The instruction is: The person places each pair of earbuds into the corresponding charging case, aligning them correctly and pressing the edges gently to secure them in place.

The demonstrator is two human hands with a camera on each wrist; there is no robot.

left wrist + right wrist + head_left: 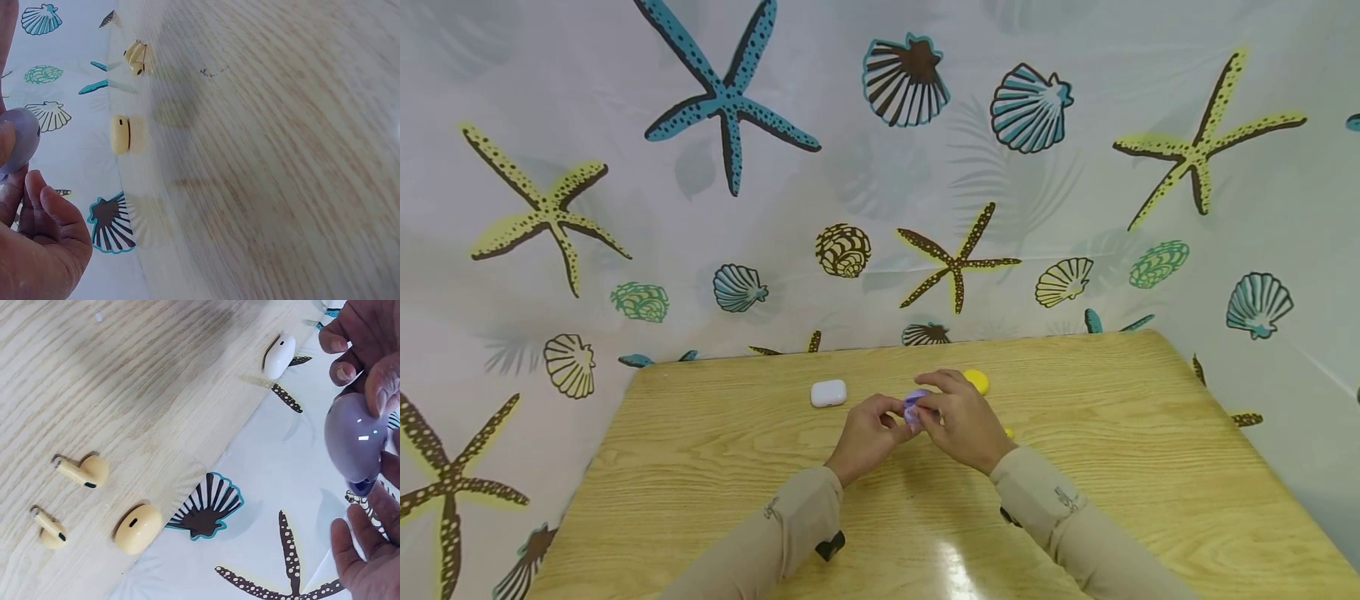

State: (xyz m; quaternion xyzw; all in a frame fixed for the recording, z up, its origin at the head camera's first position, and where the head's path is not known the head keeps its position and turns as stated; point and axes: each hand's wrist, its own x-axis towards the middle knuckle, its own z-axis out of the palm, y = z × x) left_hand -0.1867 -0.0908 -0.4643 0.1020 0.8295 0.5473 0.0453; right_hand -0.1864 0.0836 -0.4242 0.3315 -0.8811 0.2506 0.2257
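Observation:
Both hands hold a small glossy purple earbud case point(915, 396) above the middle of the table. Fingers of my left hand point(867, 432) grip it from the left, and in the right wrist view the left thumb lies on the rounded purple shell point(356, 434). My right hand point(958, 417) pinches at its right side with thumb and fingertips. A dark gap shows at one end of the case, between lid and base. Its inside is mostly hidden by fingers. The left wrist view catches only part of the purple case point(22, 140), at the left edge.
A white earbud case point(828, 393) lies left of the hands. Behind the right hand is a yellow case point(976, 381). Two yellow earbuds point(84, 472) lie near it on the wooden table point(715, 467). A seashell-print curtain point(880, 183) hangs behind the table.

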